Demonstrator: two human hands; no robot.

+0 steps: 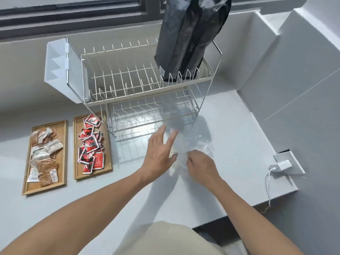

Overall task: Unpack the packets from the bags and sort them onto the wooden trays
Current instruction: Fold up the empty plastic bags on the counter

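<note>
Nearest the camera, two bare forearms reach out over the pale desk [230, 129]. The right hand [201, 165] is curled, its fingers [191, 160] pinching the edge of a clear plastic bag [191, 144] that lies crumpled on the desk; the bag is so transparent that its outline is hard to trace. The left hand [159, 150] hovers just beside it, fingers [170, 138] spread open and flat over the bag's left part, gripping nothing; whether the palm touches the plastic cannot be told. Well to the left of both hands lie two wooden trays side by side: the nearer-to-hand tray [108, 159] holds a loose heap of red-and-black packets [91, 146], and the far-left tray [63, 153] holds brown-and-white packets [43, 155]. To the right of the fingers, at the desk's edge, a white charger [282, 165] sits in a socket with its cable [268, 184] trailing down. Beyond the fingers stands a two-tier wire dish rack [128, 76], with a white plastic holder [58, 67] on its left end. A tall black bag [185, 37] stands upright in the rack's upper tier, toward its right end.
</note>
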